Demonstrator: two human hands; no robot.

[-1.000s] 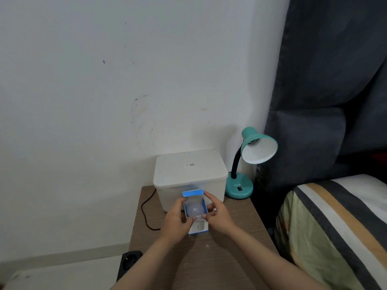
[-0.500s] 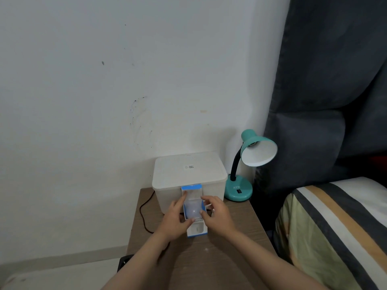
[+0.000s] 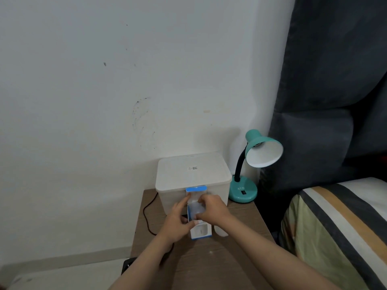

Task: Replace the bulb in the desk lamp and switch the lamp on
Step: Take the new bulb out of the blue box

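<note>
A blue-and-white bulb box [image 3: 200, 232] stands with its top flap [image 3: 196, 189] open above the brown bedside table [image 3: 230, 258]. My left hand [image 3: 178, 220] grips the box's left side. My right hand [image 3: 213, 210] pinches the white bulb [image 3: 195, 208] that sticks out of the box's mouth. The teal desk lamp [image 3: 251, 164] stands at the table's back right corner, its shade tilted toward the right and unlit; I cannot see a bulb in its socket. A black switch [image 3: 243, 192] sits on the lamp's base.
A white lidded plastic bin [image 3: 193, 174] stands against the wall just behind the box. A black cable [image 3: 146, 214] runs down the table's left edge to a power strip [image 3: 128, 264] on the floor. A striped bed [image 3: 335, 227] and dark headboard lie to the right.
My hands and the box have shifted slightly. My right fingers have closed around the bulb, which now stands a little higher out of the box.
</note>
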